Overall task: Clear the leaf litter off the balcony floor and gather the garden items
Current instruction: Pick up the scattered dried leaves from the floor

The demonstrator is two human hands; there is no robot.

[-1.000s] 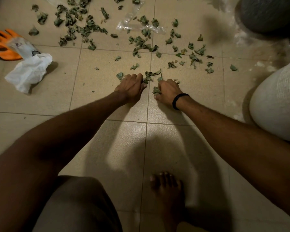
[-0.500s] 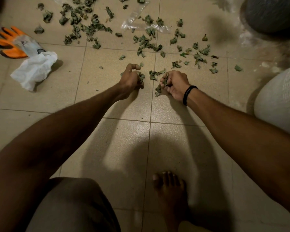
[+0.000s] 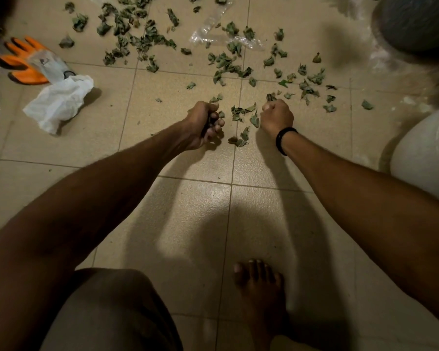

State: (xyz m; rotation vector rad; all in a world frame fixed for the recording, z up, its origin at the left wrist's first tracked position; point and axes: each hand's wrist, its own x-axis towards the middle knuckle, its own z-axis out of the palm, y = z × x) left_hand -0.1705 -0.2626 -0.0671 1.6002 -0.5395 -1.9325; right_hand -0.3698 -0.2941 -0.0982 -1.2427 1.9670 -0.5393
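We find both hands closed now, where a second ago they lay low on the floor raking litter inward; the left hand has turned palm-up a little, its fingers curled round a dark wad of leaves; the right hand is clenched into a fist, knuckles up, with a leaf scrap poking out at its far edge, so we judge it grasps a share too. A few loose pieces lie between the two fists and just nearer than them; we take these as spill from the scoop. Most of the litter is untouched, spread across the far tiles from left to right, some of it over a strip of clear plastic. The orange glove lies far left, touching a crumpled white cloth; neither is gathered yet. The handfuls need somewhere to go; the white sack at the right edge seems likeliest.
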